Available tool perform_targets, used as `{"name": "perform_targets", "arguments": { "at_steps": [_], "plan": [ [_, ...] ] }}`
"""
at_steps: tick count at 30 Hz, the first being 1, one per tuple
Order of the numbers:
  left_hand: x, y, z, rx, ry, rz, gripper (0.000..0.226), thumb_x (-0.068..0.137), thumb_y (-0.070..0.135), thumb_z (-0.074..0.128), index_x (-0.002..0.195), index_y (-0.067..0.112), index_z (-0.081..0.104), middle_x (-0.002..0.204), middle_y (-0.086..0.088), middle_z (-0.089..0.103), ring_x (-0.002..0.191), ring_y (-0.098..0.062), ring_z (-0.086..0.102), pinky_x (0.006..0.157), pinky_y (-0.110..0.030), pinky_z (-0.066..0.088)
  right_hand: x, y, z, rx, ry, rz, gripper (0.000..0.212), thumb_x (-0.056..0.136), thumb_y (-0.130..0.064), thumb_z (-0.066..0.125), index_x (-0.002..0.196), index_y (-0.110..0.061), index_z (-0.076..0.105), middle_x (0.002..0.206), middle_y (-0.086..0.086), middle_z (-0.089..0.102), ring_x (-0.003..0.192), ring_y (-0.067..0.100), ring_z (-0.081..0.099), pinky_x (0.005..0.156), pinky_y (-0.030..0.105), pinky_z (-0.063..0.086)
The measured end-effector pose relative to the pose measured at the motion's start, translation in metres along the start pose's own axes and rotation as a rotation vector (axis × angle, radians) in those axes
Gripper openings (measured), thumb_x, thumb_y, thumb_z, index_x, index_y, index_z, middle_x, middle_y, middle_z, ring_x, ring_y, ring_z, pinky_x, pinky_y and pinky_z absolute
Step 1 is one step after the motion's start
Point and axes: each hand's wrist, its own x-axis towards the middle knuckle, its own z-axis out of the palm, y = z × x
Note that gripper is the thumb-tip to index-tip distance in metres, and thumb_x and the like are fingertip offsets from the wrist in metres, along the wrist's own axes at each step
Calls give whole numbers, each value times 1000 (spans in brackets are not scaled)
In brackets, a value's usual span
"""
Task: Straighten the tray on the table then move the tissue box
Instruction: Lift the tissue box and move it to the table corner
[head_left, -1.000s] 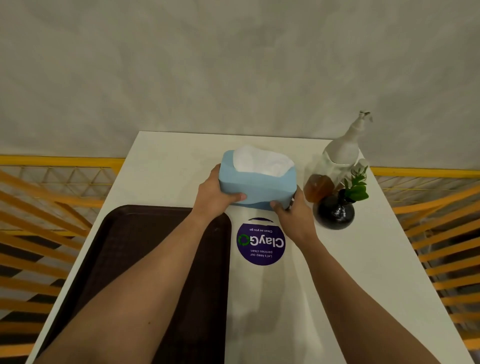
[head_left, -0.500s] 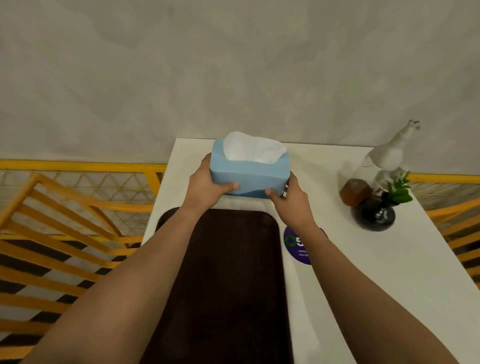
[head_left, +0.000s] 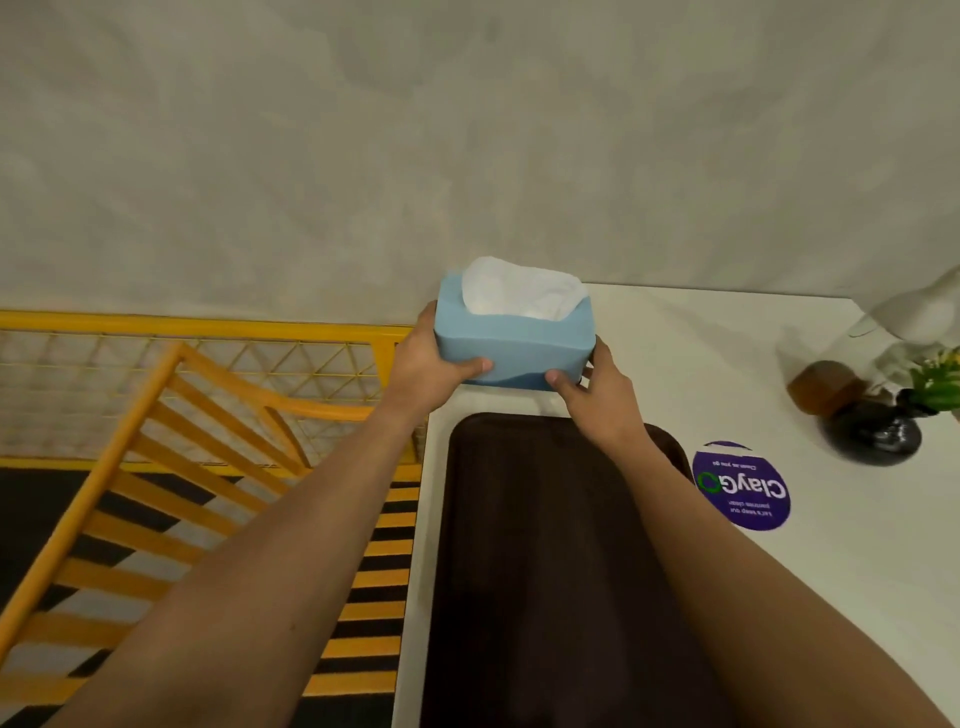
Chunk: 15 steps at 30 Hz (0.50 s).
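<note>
Both hands clamp the pale blue soft-sided tissue box by its ends, left hand and right hand with thumbs on its near face, I judge for level carrying. It sits between them at the white table's far-left corner, beyond the dark brown rectangular plastic tray, contact with the surface unclear.

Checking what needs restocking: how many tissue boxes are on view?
1: a light blue tissue box gripped by the left hand and right hand, beyond the dark brown tray.
</note>
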Motion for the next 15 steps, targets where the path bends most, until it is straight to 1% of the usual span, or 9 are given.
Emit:
{"name": "perform_targets", "arguments": {
  "at_steps": [2,4,6,7,9,11,13,15],
  "plan": [
    [7,-7,-2,5,-4,-13,83,70,32,89,140,27,45,115,16,55,105,-6,53,64,-4,43,5,-2,4,-9,5,2,69,93,-40,69,150,-21,33,141,1,56,124,24,57,89,22,41],
    [17,-14,-1,16,-7,-30,79,70,33,89,137,25,48,114,13,57,105,-10,54,64,-7,41,14,-3,6,-12,10,6,71,92,-43,69,149,-23,34,138,-2,57,116,16,57,85,15,40],
    [29,-20,1,24,-10,-38,77,70,33,89,137,24,51,113,11,59,104,-11,55,65,-8,39,26,-3,6,-6,16,15,73,89,-47,71,148,-24,35,129,-10,56,106,7,54,74,4,36],
    [34,-23,3,25,-12,-39,77,70,31,88,137,23,51,114,10,60,104,-11,56,65,-8,39,34,-3,7,-6,20,19,74,88,-48,72,148,-24,36,124,-14,54,104,6,52,68,2,35],
    [46,-29,5,29,-13,-34,77,72,30,88,139,22,50,115,10,60,104,-10,55,65,-7,39,48,-2,9,-20,21,19,74,87,-49,73,147,-24,37,120,-17,51,102,6,52,64,1,34],
    [59,-35,8,25,-19,-32,77,74,31,87,140,22,49,115,11,59,104,-10,55,65,-7,39,64,1,9,-28,12,22,75,87,-49,73,147,-24,37,121,-17,51,103,6,52,65,2,35],
    [71,-40,11,21,-43,-22,77,76,31,86,141,23,47,116,11,58,105,-10,55,66,-7,40,78,7,11,-26,3,32,75,87,-50,73,147,-23,37,127,-13,54,104,7,52,66,4,36],
    [90,-50,17,27,-55,-11,77,77,33,84,143,24,45,119,12,57,107,-10,54,71,-8,41,98,16,16,-35,-12,41,75,88,-51,71,147,-21,38,133,-7,56,103,7,52,65,5,36]
  ]
}}
